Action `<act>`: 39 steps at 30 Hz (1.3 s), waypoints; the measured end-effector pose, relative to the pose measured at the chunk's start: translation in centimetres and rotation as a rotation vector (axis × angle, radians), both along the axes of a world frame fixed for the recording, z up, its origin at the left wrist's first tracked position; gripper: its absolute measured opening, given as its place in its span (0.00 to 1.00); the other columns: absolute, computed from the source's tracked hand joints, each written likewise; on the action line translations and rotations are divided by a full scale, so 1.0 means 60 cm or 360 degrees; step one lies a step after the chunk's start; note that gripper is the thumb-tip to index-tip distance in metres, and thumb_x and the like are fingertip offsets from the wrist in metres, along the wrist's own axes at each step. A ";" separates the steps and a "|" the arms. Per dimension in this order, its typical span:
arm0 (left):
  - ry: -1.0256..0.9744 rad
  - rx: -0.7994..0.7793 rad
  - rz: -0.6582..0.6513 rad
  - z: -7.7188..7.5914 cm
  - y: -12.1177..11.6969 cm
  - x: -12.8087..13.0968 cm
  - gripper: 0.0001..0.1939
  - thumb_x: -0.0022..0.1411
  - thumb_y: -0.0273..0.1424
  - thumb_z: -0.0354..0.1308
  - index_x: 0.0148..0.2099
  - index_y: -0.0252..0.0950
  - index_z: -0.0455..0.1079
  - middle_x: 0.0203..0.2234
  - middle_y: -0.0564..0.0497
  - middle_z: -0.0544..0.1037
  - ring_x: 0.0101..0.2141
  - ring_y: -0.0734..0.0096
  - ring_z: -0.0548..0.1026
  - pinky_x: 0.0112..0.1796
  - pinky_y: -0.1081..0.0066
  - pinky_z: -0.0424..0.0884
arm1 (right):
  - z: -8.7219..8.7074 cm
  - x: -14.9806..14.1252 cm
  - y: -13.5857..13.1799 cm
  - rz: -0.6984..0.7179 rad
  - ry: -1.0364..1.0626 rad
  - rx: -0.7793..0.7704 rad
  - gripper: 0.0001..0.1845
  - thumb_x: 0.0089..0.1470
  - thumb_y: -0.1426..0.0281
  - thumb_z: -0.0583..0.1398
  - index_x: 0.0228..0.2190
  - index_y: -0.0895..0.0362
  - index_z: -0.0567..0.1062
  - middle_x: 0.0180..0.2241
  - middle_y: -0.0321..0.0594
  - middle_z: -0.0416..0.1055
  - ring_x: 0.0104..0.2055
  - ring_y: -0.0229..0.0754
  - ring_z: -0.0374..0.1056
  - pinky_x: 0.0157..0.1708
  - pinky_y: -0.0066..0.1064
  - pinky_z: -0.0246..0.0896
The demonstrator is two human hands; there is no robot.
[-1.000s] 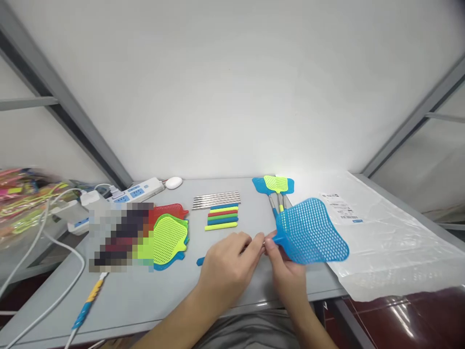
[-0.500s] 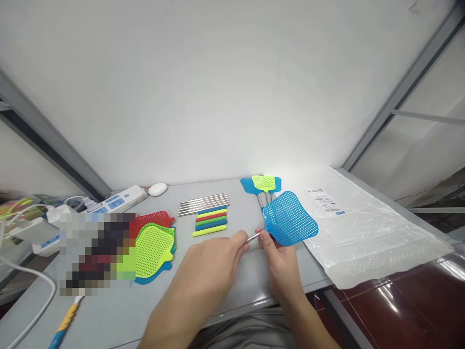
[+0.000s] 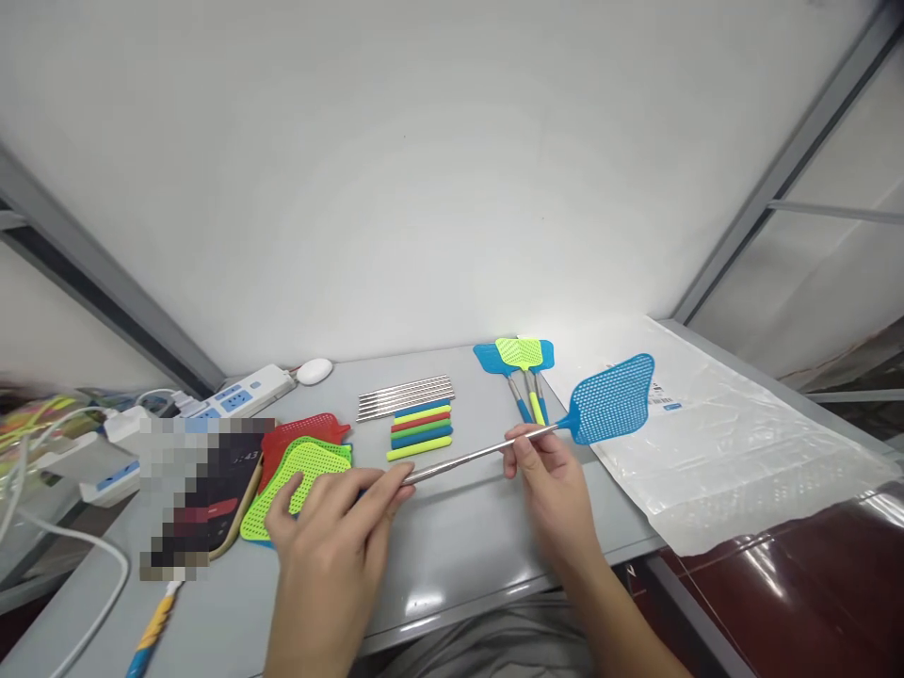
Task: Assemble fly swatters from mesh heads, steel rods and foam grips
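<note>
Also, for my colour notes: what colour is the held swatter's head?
The swatter head is blue, clearest in the head view.

A white oval object (image 3: 314, 371) lies beside a power strip (image 3: 255, 388).

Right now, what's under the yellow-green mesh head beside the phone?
Under the yellow-green mesh head, edges show of a green one, a red one and, at the bottom, a blue one. The rest is covered, partly by the left hand.
</note>
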State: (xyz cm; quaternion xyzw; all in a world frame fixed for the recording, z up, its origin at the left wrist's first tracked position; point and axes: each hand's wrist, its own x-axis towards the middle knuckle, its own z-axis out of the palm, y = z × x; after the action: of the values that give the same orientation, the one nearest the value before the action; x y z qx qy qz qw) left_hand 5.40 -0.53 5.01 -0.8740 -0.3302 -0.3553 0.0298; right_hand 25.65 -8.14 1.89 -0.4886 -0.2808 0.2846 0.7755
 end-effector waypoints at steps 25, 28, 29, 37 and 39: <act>-0.1556 -0.2024 -0.0586 -0.050 -0.094 0.150 0.16 0.62 0.43 0.60 0.42 0.35 0.72 0.26 0.53 0.71 0.27 0.76 0.66 0.31 0.75 0.64 | -0.010 -0.016 -0.032 0.0266 0.0088 0.0125 0.10 0.62 0.60 0.57 0.35 0.54 0.70 0.26 0.36 0.73 0.28 0.40 0.71 0.29 0.32 0.66; -0.1641 -0.1989 -0.0615 -0.040 -0.085 0.143 0.13 0.61 0.40 0.62 0.39 0.35 0.72 0.24 0.54 0.72 0.27 0.76 0.69 0.32 0.74 0.66 | -0.018 -0.028 -0.033 0.0291 0.0068 0.0201 0.09 0.62 0.61 0.58 0.36 0.54 0.71 0.26 0.35 0.74 0.27 0.38 0.70 0.29 0.31 0.66; -0.1637 -0.1966 -0.0625 -0.038 -0.081 0.139 0.12 0.61 0.40 0.62 0.38 0.34 0.72 0.23 0.54 0.72 0.27 0.75 0.70 0.33 0.74 0.66 | -0.020 -0.032 -0.034 0.0269 0.0065 0.0233 0.09 0.62 0.61 0.58 0.36 0.54 0.71 0.25 0.34 0.74 0.27 0.38 0.70 0.30 0.31 0.66; -0.1795 -0.1664 -0.0608 -0.041 -0.063 0.101 0.09 0.63 0.37 0.61 0.41 0.36 0.73 0.22 0.55 0.71 0.25 0.75 0.72 0.37 0.70 0.67 | 0.004 -0.027 -0.035 0.0013 0.0101 0.0206 0.12 0.61 0.59 0.60 0.36 0.55 0.72 0.22 0.33 0.72 0.27 0.36 0.70 0.34 0.31 0.65; -0.1909 -0.1670 -0.0645 -0.040 -0.069 0.104 0.09 0.64 0.37 0.60 0.40 0.36 0.72 0.20 0.57 0.69 0.24 0.75 0.70 0.37 0.69 0.68 | 0.016 -0.027 -0.033 0.0007 0.0077 0.0223 0.12 0.61 0.58 0.59 0.36 0.55 0.72 0.22 0.33 0.72 0.27 0.36 0.69 0.33 0.31 0.65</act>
State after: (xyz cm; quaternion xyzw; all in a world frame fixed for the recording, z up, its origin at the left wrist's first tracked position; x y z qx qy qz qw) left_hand 11.62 -4.65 2.60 -0.4786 -0.2490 -0.5600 -0.6288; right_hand 24.04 -10.14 2.87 -0.4255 -0.2824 0.2775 0.8137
